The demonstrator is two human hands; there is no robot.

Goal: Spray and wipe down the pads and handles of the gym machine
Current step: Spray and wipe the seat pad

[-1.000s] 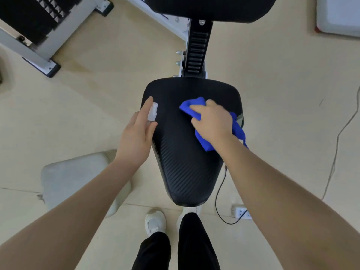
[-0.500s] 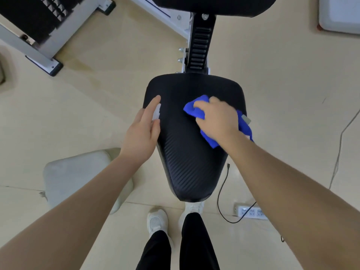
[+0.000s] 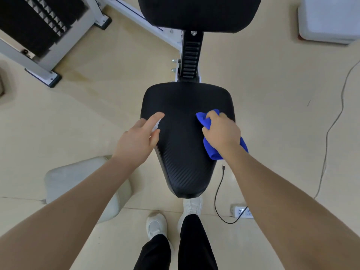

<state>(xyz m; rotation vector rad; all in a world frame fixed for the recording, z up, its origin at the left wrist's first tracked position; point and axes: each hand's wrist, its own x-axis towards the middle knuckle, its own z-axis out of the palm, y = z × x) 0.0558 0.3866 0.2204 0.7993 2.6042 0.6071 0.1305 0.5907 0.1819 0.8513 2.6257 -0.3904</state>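
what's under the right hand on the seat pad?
A bunched blue cloth lies under the right hand, pressed onto the black seat pad. The cloth shows past the fingertips and the wrist; its middle and the pad beneath it are covered.

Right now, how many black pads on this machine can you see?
2. The seat pad is in the middle, under both hands; the back pad is at the top edge, cut off by the frame. Other pads may lie outside the view.

Two pads [image 3: 187,145], one cloth [image 3: 212,151], two hands [image 3: 136,141].
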